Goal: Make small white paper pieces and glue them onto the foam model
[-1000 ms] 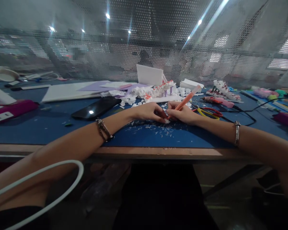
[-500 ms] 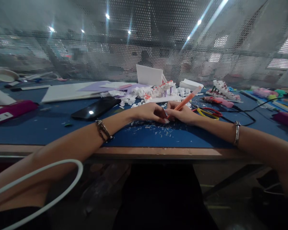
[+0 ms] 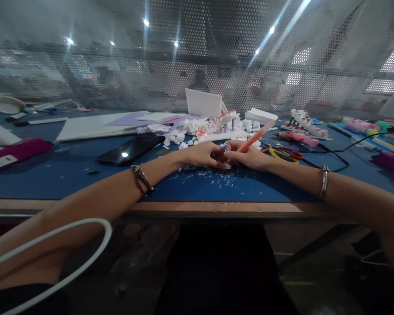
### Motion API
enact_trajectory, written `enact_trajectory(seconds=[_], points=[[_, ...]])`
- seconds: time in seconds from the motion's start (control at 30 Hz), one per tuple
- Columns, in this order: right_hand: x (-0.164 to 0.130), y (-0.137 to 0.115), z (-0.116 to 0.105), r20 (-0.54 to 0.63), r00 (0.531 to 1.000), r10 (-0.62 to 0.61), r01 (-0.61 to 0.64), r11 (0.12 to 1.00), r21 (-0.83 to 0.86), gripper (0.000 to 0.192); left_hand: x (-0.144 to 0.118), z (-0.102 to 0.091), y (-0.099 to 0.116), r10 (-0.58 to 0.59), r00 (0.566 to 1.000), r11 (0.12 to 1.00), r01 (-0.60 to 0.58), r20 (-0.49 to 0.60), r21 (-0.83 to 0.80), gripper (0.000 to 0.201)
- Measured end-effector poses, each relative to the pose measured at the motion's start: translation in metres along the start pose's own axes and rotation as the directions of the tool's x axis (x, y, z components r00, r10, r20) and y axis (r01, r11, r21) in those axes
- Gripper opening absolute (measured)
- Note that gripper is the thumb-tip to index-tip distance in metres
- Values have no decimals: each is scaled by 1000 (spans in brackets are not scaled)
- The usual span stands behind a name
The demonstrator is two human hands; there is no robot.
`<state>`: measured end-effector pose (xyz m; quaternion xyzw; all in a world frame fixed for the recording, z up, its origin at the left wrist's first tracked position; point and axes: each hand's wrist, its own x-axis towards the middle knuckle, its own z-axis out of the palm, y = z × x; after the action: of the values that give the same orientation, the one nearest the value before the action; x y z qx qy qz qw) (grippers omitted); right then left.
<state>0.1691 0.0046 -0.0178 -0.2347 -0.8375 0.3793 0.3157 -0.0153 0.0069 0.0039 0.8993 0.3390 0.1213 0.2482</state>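
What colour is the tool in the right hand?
Orange-pink: the craft knife held in the right hand, seen in the head view.

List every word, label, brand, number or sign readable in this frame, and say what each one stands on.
No text can be read.
White label on the magenta case: blank or too blurred to tell.
Black phone: only a light's reflection, no brand visible.
Orange pen in the right hand: no legible print.
Blurred patch behind the mesh screen: unreadable.

Craft workshop: blue cutting mat (image 3: 68,175), scissors (image 3: 284,154), foam model (image 3: 216,124).
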Motion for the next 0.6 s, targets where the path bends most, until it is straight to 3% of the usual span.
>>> enact_trajectory(seconds=[0.6], points=[[1, -2, 1, 10, 1000, 16, -16, 1000, -8, 19, -3, -2, 4, -8, 1000, 999, 8, 0, 48, 31]])
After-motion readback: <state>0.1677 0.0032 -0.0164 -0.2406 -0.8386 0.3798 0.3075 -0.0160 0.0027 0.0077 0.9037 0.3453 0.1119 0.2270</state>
